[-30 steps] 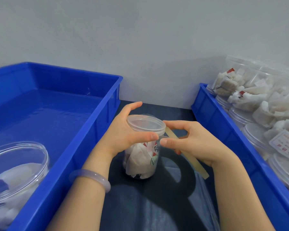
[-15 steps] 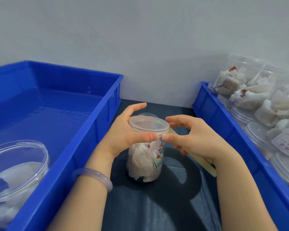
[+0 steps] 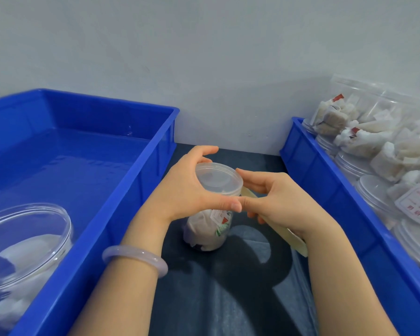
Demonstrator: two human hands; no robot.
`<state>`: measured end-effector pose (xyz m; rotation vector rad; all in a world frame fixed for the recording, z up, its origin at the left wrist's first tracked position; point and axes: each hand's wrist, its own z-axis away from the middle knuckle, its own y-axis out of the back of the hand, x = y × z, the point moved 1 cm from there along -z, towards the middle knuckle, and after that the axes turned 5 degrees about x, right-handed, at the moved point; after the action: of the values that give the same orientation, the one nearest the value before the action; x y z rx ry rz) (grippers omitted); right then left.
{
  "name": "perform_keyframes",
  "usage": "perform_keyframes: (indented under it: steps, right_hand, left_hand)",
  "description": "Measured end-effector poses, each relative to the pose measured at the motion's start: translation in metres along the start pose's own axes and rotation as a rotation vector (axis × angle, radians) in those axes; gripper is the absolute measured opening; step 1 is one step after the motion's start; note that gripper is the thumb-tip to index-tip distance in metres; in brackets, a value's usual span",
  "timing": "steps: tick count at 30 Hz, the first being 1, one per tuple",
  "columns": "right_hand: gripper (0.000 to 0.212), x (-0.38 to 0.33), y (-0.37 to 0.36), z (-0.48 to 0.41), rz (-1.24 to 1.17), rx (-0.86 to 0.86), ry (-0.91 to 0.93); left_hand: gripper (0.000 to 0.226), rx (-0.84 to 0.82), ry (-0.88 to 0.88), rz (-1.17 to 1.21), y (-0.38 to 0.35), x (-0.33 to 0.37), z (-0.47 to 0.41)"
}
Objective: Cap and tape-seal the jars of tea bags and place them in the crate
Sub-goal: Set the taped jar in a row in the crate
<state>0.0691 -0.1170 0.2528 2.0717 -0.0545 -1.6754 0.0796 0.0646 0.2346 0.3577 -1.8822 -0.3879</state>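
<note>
Gripping capped jar [image 3: 207, 230] — left hand [image 3: 186, 189], right hand [image 3: 278, 202] pinching tape [image 3: 295, 242] (blue crate [image 3: 121, 202] beside)

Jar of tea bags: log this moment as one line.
stage: tape-sealing | jar: on dark surface, lid on | left grip: holds lid | right grip: pinches tape strip at lid rim

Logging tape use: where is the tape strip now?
Head view, right of centre: the tape strip runs from the jar under the right hand, left of the right crate.
</note>
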Motion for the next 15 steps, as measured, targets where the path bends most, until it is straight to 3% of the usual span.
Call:
perform_keyframes:
  steps: [4,15]
  right_hand:
    - [0.053,-0.0026,-0.0060,-0.0017,0.049,0.022,0.052]
    - [0.049,-0.0066,0.0030,0.0037,0.063,-0.061,0.008]
  left_hand:
    - [0.110,-0.005,-0.006,-0.046,0.0041,-0.0013,0.0001]
    - [0.106,-0.053,-0.040,-0.105,-0.0015,0.0040,0.0008]
